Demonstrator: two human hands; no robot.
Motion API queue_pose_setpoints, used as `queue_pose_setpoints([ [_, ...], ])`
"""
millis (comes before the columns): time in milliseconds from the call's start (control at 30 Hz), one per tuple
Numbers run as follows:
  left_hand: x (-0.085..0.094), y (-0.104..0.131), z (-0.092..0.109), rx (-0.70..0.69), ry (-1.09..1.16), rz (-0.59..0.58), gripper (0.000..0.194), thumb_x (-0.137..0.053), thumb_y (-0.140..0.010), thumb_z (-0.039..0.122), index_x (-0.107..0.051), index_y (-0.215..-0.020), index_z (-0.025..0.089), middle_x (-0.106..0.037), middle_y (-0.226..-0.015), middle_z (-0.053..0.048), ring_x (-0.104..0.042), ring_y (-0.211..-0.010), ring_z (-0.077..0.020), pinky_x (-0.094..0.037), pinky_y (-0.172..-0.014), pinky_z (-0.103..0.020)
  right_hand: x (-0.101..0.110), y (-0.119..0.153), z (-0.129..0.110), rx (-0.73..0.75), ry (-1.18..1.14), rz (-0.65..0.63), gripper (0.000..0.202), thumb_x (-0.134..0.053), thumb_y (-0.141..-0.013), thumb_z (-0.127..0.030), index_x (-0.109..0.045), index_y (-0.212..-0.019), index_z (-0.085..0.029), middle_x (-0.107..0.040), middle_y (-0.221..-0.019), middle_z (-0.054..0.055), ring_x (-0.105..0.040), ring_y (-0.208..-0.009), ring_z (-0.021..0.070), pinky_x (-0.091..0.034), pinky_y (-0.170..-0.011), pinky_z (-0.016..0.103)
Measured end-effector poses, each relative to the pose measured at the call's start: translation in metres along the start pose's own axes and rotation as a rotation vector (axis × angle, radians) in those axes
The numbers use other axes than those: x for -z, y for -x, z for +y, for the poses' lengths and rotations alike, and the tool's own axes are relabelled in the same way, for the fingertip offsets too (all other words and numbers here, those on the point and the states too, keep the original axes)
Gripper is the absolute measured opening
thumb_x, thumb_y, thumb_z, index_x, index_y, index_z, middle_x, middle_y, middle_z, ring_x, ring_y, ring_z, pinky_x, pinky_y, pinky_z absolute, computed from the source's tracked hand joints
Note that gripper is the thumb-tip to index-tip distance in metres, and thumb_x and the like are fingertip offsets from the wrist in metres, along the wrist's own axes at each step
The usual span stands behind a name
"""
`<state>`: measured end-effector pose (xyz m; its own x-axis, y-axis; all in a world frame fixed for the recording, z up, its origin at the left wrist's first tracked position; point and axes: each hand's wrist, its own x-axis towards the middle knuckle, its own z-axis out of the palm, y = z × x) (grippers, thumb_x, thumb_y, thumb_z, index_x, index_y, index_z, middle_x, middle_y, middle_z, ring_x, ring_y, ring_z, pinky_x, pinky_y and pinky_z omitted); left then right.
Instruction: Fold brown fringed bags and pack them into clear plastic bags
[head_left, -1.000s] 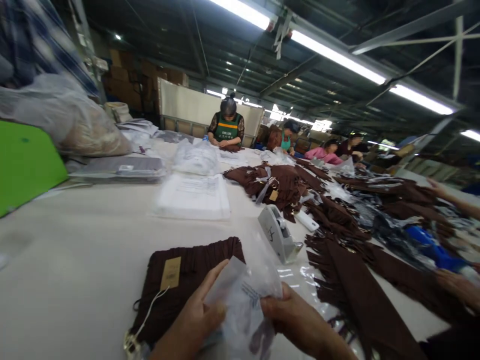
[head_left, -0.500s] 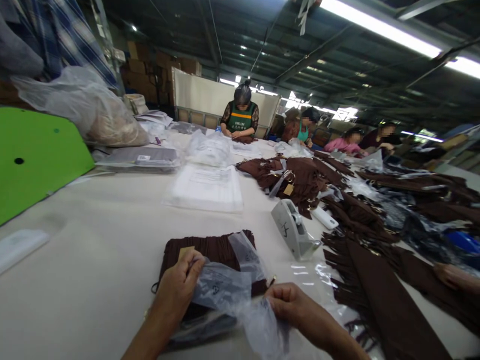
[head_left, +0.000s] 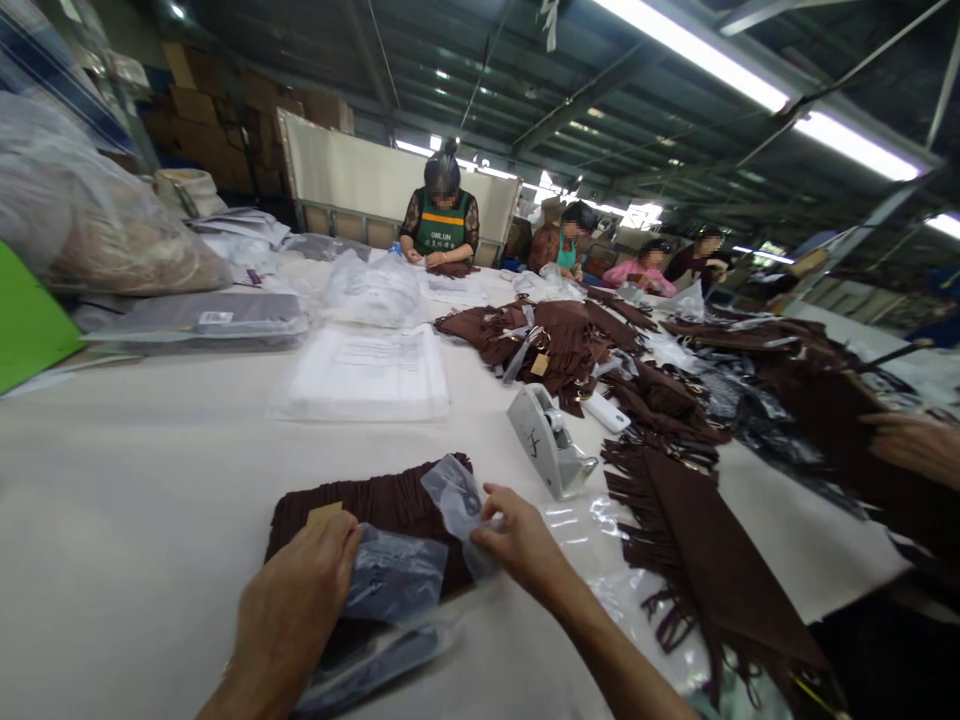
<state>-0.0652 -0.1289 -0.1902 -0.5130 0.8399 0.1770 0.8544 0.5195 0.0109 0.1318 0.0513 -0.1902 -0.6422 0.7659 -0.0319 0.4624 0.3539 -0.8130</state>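
A folded dark brown fringed bag [head_left: 375, 500] lies on the table in front of me, with frosted plastic pieces over it. My left hand [head_left: 300, 585] is closed on the edge of one plastic piece [head_left: 397, 575] near its left side, where a tan tag [head_left: 324, 514] sticks out above my fingers. Over the bag's right end lies a second plastic strip [head_left: 454, 495]. My right hand [head_left: 517, 540] is at that strip's lower end, thumb and forefinger apart around it. Blurred clear film hangs just below this hand. Another clear plastic piece [head_left: 390, 660] covers the bag's near side.
A grey tape dispenser [head_left: 546, 440] stands beyond my right hand. Brown fringed pieces [head_left: 720, 540] spread along the right, near a co-worker's hand [head_left: 919, 448]. White papers [head_left: 367, 375] and a plastic-wrapped grey packet [head_left: 210, 320] lie farther back. Several people sit across the table.
My right hand has moved up and away from the lower plastic to the strip at the bag's right end, its fingers parting. My left hand stays at the tag. The view has turned right.
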Motion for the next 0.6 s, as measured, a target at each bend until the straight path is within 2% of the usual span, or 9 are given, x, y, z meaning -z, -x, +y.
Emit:
queue_pose_setpoints([
  [33, 0.001, 0.000, -0.002, -0.049, -0.003, 0.034, 0.035, -0.032, -0.097, 0.023, -0.067, -0.100, 0.019, -0.070, -0.097, -0.010, -0.064, -0.089, -0.0265, -0.045, -0.073, -0.035, -0.008, -0.006, 0.003, 0.032, 0.094, 0.014, 0.009, -0.066, -0.065, -0.015, -0.062, -0.073, -0.019, -0.068, -0.097, 0.005, -0.060, -0.079, 0.0177, -0.043, -0.073, 0.028],
  [100, 0.001, -0.001, -0.005, -0.096, -0.028, 0.050, 0.036, -0.034, -0.092, 0.015, -0.069, -0.097, 0.018, -0.069, -0.101, -0.011, -0.060, -0.092, -0.0287, -0.044, -0.078, -0.040, -0.012, -0.012, 0.011, 0.044, 0.189, 0.034, 0.009, -0.063, -0.066, -0.012, -0.061, -0.070, -0.019, -0.064, -0.074, 0.001, -0.058, -0.075, 0.0177, -0.041, -0.070, 0.027],
  [200, -0.003, -0.001, -0.011, -0.085, -0.074, 0.041, 0.038, -0.035, -0.087, 0.009, -0.069, -0.098, 0.020, -0.068, -0.100, -0.010, -0.057, -0.091, -0.0310, -0.042, -0.076, -0.043, 0.009, -0.006, 0.025, -0.017, 0.125, 0.098, 0.006, -0.061, -0.069, -0.017, -0.056, -0.067, -0.020, -0.057, -0.063, -0.003, -0.054, -0.063, 0.0149, -0.037, -0.060, 0.024],
  [267, -0.012, 0.000, -0.017, -0.113, -0.085, 0.052, 0.038, -0.037, -0.084, 0.008, -0.069, -0.099, 0.021, -0.067, -0.102, -0.009, -0.055, -0.093, -0.0319, -0.041, -0.076, -0.044, 0.035, 0.005, 0.036, -0.088, -0.027, 0.150, 0.009, -0.063, -0.069, -0.023, -0.056, -0.073, -0.020, -0.055, -0.061, -0.005, -0.052, -0.058, 0.0135, -0.036, -0.055, 0.023],
  [367, -0.025, -0.001, -0.026, -0.162, -0.064, 0.083, 0.037, -0.041, -0.082, 0.011, -0.069, -0.103, 0.023, -0.065, -0.110, -0.009, -0.054, -0.097, -0.0329, -0.041, -0.075, -0.044, 0.075, 0.024, 0.054, -0.177, -0.221, 0.226, 0.032, -0.070, -0.066, -0.033, -0.061, -0.093, -0.019, -0.058, -0.066, -0.004, -0.053, -0.058, 0.0146, -0.039, -0.055, 0.024],
  [433, -0.029, -0.003, -0.029, -0.186, -0.036, 0.100, 0.039, -0.040, -0.082, 0.012, -0.070, -0.103, 0.025, -0.065, -0.113, -0.009, -0.054, -0.098, -0.0334, -0.042, -0.074, -0.044, 0.093, 0.032, 0.063, -0.194, -0.228, 0.270, 0.035, -0.073, -0.064, -0.038, -0.064, -0.091, -0.018, -0.063, -0.072, 0.000, -0.057, -0.066, 0.0178, -0.043, -0.060, 0.027],
  [500, -0.028, -0.006, -0.028, -0.200, 0.006, 0.105, 0.043, -0.036, -0.082, 0.011, -0.072, -0.101, 0.025, -0.066, -0.110, -0.010, -0.055, -0.097, -0.0333, -0.043, -0.074, -0.044, 0.099, 0.032, 0.067, -0.183, -0.174, 0.293, 0.027, -0.071, -0.065, -0.039, -0.066, -0.081, -0.017, -0.067, -0.077, 0.003, -0.060, -0.072, 0.0206, -0.045, -0.065, 0.029],
  [600, -0.022, -0.011, -0.023, -0.148, 0.205, 0.108, 0.045, -0.033, -0.082, 0.014, -0.073, -0.096, 0.026, -0.069, -0.102, -0.008, -0.058, -0.092, -0.0305, -0.046, -0.074, -0.041, 0.087, 0.018, 0.058, -0.090, -0.055, 0.285, 0.019, -0.065, -0.071, -0.034, -0.068, -0.080, -0.018, -0.069, -0.078, 0.003, -0.061, -0.073, 0.0206, -0.046, -0.067, 0.029],
])
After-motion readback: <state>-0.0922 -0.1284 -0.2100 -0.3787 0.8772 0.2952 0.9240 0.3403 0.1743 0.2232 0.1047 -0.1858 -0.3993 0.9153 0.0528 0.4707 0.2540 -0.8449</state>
